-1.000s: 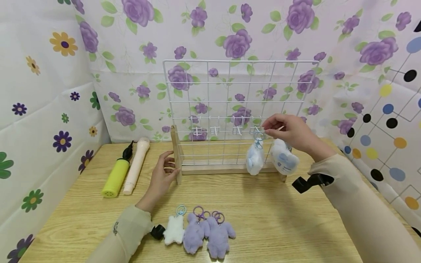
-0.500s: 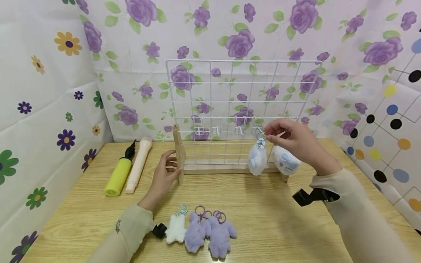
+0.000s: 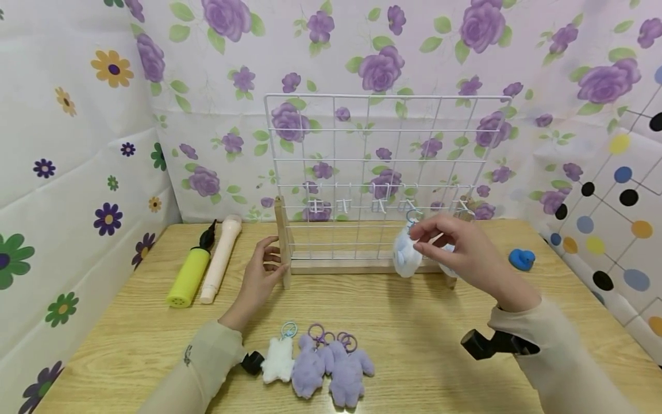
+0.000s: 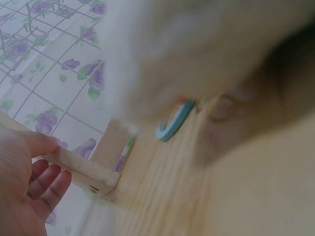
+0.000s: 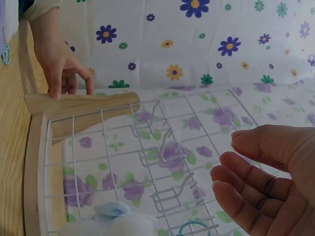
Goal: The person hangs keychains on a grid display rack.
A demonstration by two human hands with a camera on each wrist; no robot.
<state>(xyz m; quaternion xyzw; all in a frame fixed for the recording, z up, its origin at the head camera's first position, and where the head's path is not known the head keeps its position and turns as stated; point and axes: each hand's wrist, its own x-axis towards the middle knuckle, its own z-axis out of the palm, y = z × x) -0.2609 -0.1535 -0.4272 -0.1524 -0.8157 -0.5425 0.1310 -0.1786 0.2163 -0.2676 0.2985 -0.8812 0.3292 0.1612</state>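
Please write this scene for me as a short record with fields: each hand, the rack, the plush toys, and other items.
Left hand: holds the wooden side post
Right hand: relaxed, holds nothing, in front of the rack
Rack: white wire grid, wooden stand, row of hooks
Hanging plush: white-and-blue toy on a hook by its ring
Partly hidden plush: second white-and-blue toy, behind the right hand
Plush on table: white toy, two purple toys
Other items: yellow-green pump, cream stick, blue duck

R grip (image 3: 457,250) lower, clear of blue ring (image 3: 414,215); blue duck (image 3: 522,260) now vis.
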